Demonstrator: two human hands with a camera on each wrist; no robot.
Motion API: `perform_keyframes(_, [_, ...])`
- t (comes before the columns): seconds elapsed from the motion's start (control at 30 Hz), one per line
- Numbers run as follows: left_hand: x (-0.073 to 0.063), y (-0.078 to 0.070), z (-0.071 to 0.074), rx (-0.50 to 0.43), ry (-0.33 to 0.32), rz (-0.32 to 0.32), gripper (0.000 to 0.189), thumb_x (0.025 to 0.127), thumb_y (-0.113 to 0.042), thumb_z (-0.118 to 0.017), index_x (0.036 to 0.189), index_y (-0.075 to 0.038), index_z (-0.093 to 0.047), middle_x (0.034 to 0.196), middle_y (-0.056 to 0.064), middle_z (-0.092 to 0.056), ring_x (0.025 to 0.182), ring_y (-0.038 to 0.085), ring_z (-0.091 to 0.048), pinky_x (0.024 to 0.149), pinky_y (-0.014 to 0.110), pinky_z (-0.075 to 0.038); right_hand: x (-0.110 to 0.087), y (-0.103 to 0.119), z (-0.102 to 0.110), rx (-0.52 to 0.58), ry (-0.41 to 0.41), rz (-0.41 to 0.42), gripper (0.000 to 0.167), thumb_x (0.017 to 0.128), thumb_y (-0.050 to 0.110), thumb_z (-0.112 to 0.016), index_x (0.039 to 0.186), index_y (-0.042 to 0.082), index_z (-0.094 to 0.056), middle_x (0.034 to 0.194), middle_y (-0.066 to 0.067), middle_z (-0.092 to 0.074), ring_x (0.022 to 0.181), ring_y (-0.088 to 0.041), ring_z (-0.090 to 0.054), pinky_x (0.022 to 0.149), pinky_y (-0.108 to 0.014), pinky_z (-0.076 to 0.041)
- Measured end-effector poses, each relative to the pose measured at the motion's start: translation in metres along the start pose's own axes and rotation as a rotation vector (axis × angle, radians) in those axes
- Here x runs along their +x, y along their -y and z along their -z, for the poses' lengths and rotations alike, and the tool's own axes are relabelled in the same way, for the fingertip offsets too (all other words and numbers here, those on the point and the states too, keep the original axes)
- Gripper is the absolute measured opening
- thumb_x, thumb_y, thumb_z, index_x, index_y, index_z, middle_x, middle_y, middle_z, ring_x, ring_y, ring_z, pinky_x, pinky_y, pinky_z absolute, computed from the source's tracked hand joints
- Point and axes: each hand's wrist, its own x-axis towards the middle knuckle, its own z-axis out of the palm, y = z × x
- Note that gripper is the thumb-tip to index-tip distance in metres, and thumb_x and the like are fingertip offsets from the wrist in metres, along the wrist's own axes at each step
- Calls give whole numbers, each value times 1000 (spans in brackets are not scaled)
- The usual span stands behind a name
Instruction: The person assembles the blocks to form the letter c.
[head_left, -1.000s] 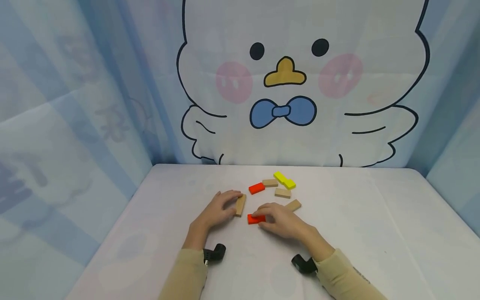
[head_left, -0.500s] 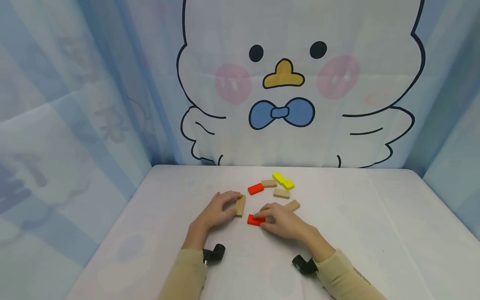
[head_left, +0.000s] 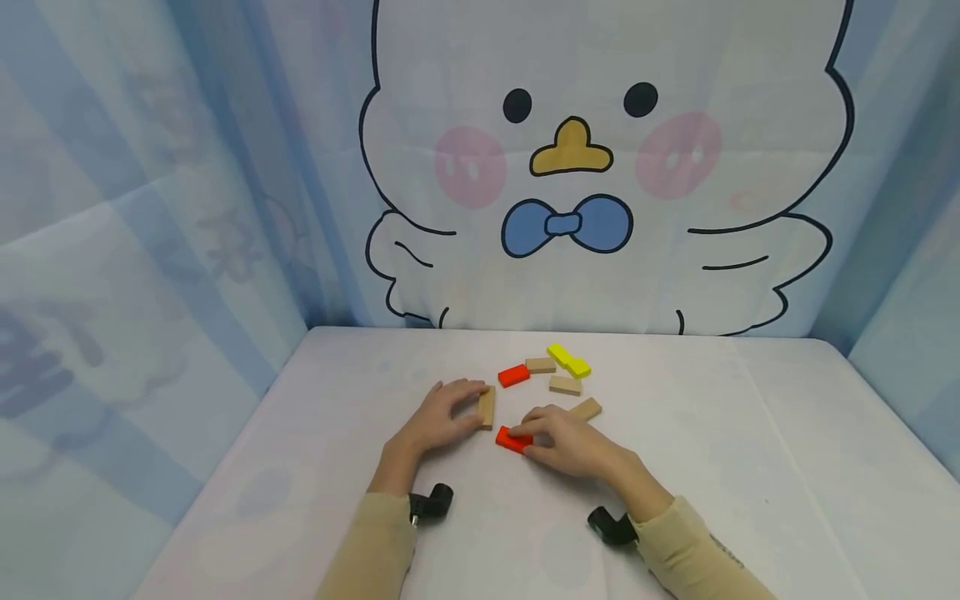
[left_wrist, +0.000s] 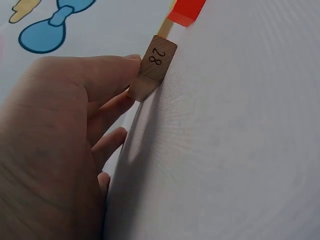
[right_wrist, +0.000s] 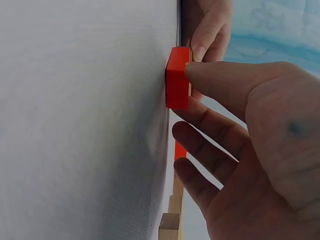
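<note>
In the head view my left hand [head_left: 438, 415] holds a plain wooden block [head_left: 487, 408] lying lengthwise away from me, thumb at its near end and index finger at its far end. The left wrist view shows the number 28 on that block [left_wrist: 154, 59]. Just to its right, a red block [head_left: 512, 440] lies tilted on the table, and my right hand [head_left: 566, 442] pinches it. Seen from the right wrist, thumb and index finger meet the red block [right_wrist: 177, 82]; the other fingers are spread. Another wooden block [head_left: 587, 409] is partly hidden behind my right hand.
Beyond the hands lie a second red block [head_left: 513, 376], two wooden blocks, one at the back [head_left: 541, 365] and one nearer [head_left: 566, 385], and two touching yellow blocks [head_left: 568, 360]. A white cloth covers the table [head_left: 712, 467]. A printed curtain [head_left: 570, 275] stands behind its far edge.
My left hand has shifted slightly right with the wooden block, which is turned to point straighter away from me. The red block under my right hand has turned a little clockwise.
</note>
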Motion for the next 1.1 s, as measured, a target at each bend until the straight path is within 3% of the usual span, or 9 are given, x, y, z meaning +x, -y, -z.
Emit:
perform_keyframes(0.23, [8, -4, -1, 49, 20, -8, 54, 96, -34, -61, 148, -22, -53, 151, -1, -49, 146, 28, -32, 120, 55, -8, 1, 0, 4, -17, 1, -7, 35, 93, 18, -74, 128, 15, -72, 119, 3, -65, 111, -20, -56, 97, -45, -49])
perform_keyframes(0.47, [13, -11, 2, 44, 13, -44, 53, 95, -32, -63, 146, -18, -55, 151, 2, -51, 146, 32, -32, 118, 61, -7, 1, 2, 6, -42, -11, -21, 36, 93, 20, -75, 128, 16, -72, 119, 2, -66, 112, -20, -57, 98, -44, -50])
perform_keyframes(0.8, [4, -11, 3, 41, 6, -5, 55, 95, -37, -62, 147, -20, -55, 150, 3, -51, 145, 36, -31, 117, 64, -7, 6, 10, -3, -61, 3, 44, 36, 94, 19, -73, 129, 13, -71, 121, -1, -67, 114, -22, -58, 100, -44, -49])
perform_keyframes(1.1, [2, -12, 0, 45, 19, -40, 55, 96, -38, -62, 147, -19, -54, 151, 4, -50, 145, 37, -30, 116, 66, -7, 4, 10, -9, -84, -12, 24, 37, 93, 23, -74, 129, 14, -71, 119, 2, -68, 112, -19, -59, 98, -41, -50])
